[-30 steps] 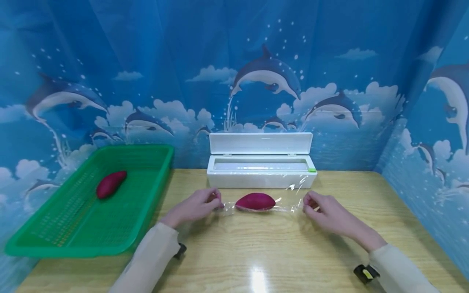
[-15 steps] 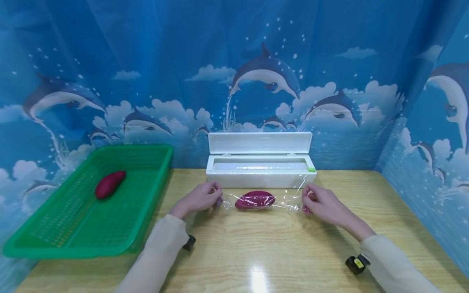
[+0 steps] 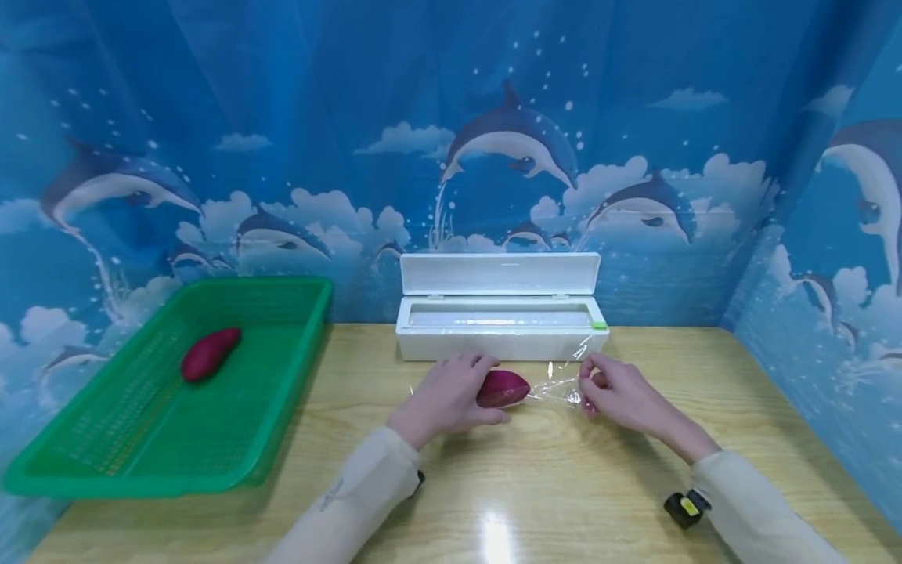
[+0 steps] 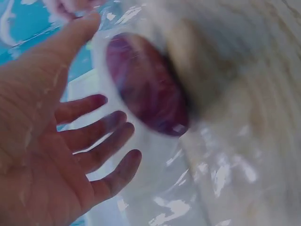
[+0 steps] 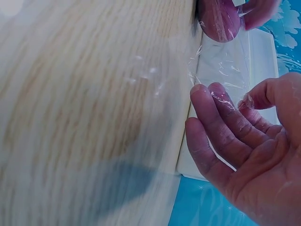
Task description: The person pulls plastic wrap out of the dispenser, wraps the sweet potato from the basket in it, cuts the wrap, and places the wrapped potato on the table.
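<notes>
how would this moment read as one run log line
left hand: spread at middle tuber, contact unclear | right hand: pinches clear film | white box: lid up | green basket: second tuber inside

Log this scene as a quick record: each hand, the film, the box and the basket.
Left hand: fingers apart, at the left end of the purple tuber; contact unclear
Right hand: pinches the clear film
Film: stretches between the tuber and the right hand
White box: behind the tuber, lid raised
Green basket: on the left, holding a second tuber
</notes>
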`<state>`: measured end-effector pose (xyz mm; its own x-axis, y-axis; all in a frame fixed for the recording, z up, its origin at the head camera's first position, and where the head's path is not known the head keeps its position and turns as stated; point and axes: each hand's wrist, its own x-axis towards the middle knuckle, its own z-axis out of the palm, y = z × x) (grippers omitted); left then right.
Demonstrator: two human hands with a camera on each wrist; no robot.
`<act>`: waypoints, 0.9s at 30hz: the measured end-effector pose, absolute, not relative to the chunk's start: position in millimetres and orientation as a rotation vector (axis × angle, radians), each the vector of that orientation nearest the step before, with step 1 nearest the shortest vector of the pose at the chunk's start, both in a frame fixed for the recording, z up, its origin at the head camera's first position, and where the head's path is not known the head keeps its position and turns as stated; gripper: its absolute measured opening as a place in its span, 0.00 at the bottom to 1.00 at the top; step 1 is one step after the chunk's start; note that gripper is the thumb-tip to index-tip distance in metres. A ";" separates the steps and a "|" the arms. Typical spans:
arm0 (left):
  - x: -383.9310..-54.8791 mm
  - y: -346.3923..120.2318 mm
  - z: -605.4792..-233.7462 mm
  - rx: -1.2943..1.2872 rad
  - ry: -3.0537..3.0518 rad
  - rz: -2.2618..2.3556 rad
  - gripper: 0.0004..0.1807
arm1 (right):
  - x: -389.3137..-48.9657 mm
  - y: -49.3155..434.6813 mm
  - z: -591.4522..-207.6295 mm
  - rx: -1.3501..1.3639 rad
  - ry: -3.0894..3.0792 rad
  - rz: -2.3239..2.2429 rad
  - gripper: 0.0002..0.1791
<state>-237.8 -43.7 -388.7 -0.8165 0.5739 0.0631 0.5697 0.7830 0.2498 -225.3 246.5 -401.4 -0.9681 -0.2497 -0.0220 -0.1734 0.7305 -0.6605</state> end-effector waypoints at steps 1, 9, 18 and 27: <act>-239.3 -41.7 -392.2 0.946 2.954 0.370 0.42 | -225.3 246.2 -401.3 -0.348 2.816 -1.065 0.05; -247.2 -40.3 -401.3 1.013 2.897 0.416 0.31 | -224.0 247.9 -402.8 -0.435 2.844 -1.061 0.04; -250.9 -40.4 -395.9 0.992 2.761 0.525 0.30 | -216.0 244.3 -405.5 -0.703 3.047 -0.825 0.03; -265.9 -44.1 -392.5 0.862 2.575 0.678 0.27 | -210.7 208.3 -402.5 -1.465 3.288 -0.469 0.22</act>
<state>-265.9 -44.1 -392.5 -0.7579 0.6314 -0.1642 0.4686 0.7020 0.5363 -210.7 208.3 -402.5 -0.5763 -0.6279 0.5232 -0.7491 0.6617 -0.0311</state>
